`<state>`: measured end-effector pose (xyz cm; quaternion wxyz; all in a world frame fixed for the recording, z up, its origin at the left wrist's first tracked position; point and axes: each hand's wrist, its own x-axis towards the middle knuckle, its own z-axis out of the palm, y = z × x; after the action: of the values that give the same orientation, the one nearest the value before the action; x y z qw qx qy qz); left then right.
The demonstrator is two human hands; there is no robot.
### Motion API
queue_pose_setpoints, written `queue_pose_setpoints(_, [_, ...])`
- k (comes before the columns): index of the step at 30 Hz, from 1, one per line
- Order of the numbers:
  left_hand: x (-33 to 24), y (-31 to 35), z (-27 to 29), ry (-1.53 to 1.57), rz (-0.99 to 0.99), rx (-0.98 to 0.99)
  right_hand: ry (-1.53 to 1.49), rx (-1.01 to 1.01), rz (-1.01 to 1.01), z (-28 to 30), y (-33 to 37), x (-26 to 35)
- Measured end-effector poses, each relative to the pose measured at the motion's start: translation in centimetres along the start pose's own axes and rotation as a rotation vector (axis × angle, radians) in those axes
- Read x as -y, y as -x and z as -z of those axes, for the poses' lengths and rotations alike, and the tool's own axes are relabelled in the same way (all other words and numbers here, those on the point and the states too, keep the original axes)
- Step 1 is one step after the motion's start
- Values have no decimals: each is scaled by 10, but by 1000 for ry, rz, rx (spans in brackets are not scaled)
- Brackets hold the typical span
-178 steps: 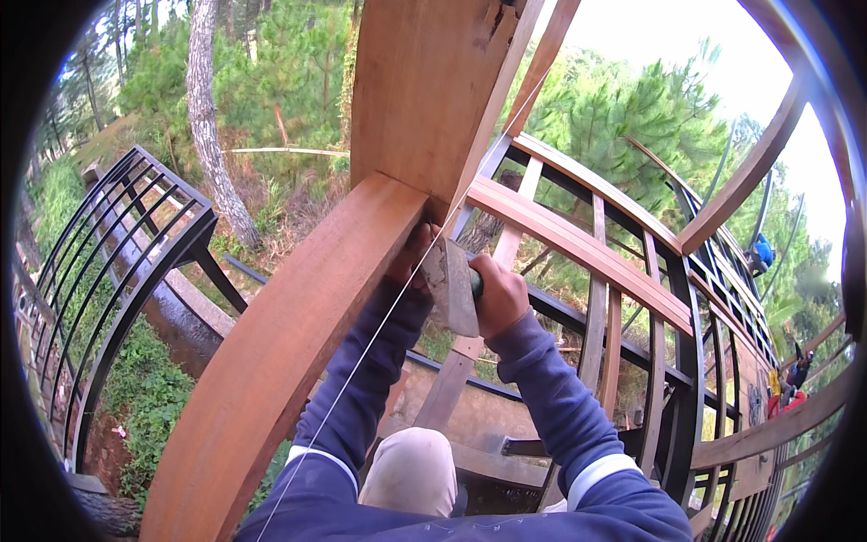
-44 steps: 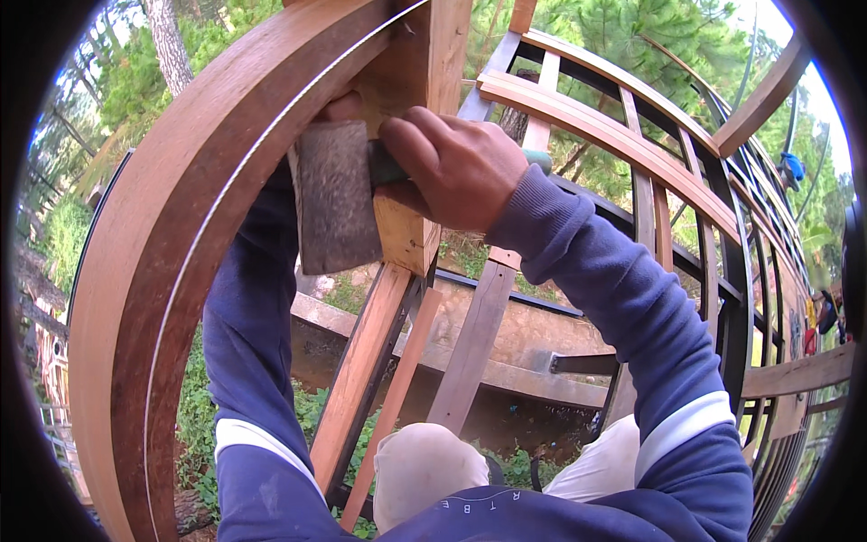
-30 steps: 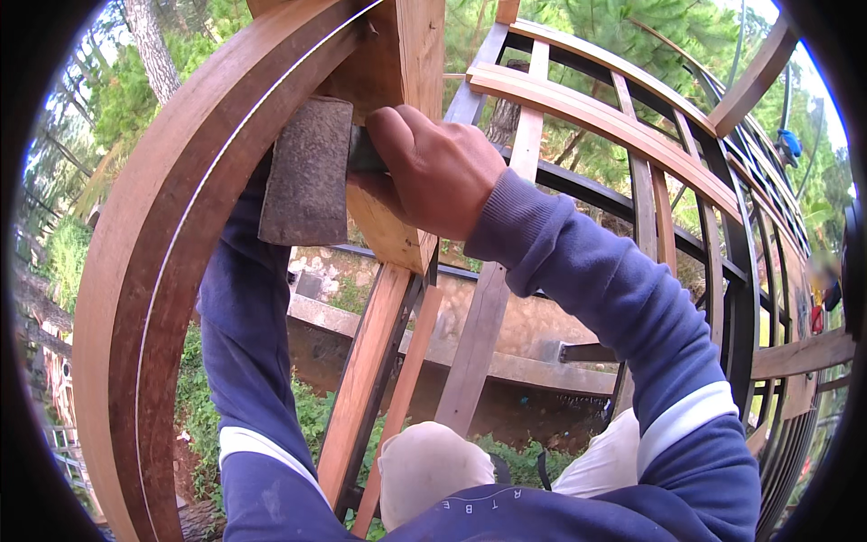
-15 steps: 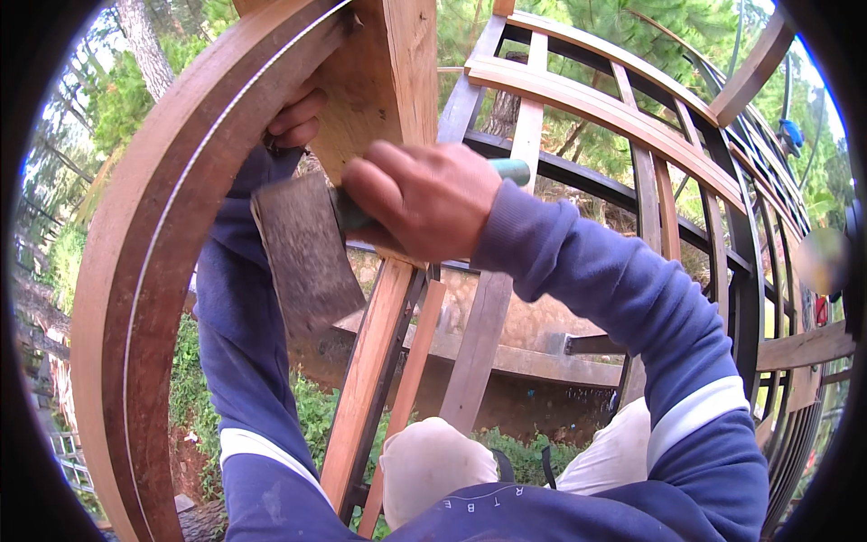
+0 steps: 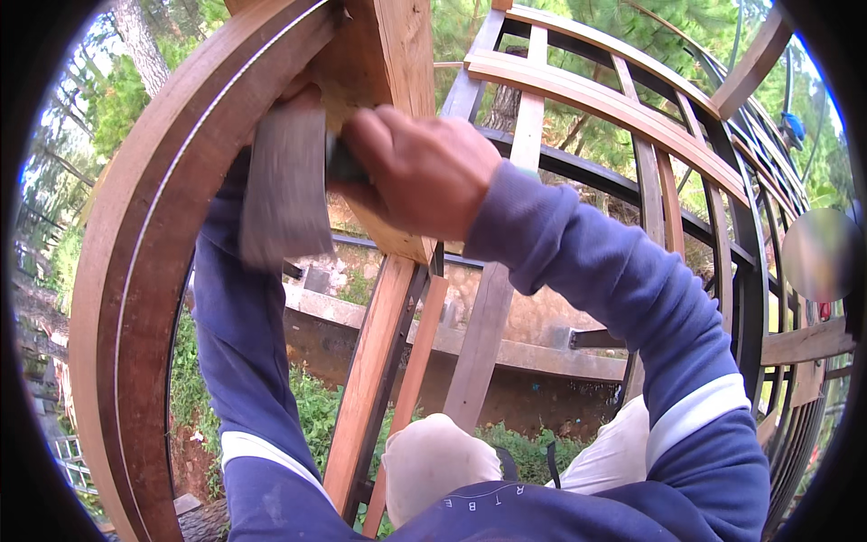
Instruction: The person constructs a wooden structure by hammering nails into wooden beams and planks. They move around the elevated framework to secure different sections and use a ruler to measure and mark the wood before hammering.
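My right hand [image 5: 420, 172] is closed round the green handle of a hatchet. The hatchet's broad grey metal head [image 5: 287, 185], smeared by motion, hangs left of the fist with its wider edge downward. Behind it my left hand [image 5: 302, 96] is mostly hidden; the bit that shows lies between a curved brown beam and a wooden post, fingers curled. What it grips cannot be seen. The curved beam [image 5: 149, 244], with a white line along its side, sweeps down the left. The pale post [image 5: 406, 68] stands just beyond my right fist.
Slatted wood and dark metal framing [image 5: 623, 181] spreads across the right. Below the post, a light wooden strip [image 5: 361, 388] runs down towards my knee [image 5: 438, 465]. Far below are a concrete ledge [image 5: 515, 361] and green plants [image 5: 316, 402]. Another person [image 5: 817, 257] is blurred at the far right.
The hatchet head has swung up and to the left, turning more upright and now covering most of my left hand. My right fist has shifted slightly left. The view has tilted a little.
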<state>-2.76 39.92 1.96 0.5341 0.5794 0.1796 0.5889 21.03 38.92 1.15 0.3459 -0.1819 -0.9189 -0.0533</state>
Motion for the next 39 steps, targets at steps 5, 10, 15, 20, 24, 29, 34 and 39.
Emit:
queue_pose_setpoints(5, [1,6,-3,-74,-36,-58,-62,-35,150,1,1,4])
queue_pose_setpoints(10, [-2,11,-2,-129,-56,-102,-45,-10,-21,9,-3,3])
queue_pose_setpoints(15, [3,15,-3,-184,-87,-140,-33,-2,-156,7,-5,1])
queue_pose_setpoints(20, [1,21,-4,-258,-113,-196,-48,28,126,15,0,7])
queue_pose_setpoints(24, [4,19,-3,-316,-146,-237,14,19,-122,12,-8,1])
queue_pose_setpoints(29, [13,24,-7,-414,-189,-305,-8,59,27,18,-3,2])
queue_pose_setpoints(34, [17,44,-15,-727,-331,-443,-29,21,-77,16,3,12])
queue_pose_setpoints(39, [-2,84,-38,-1006,-476,-599,-113,68,-188,1,25,7])
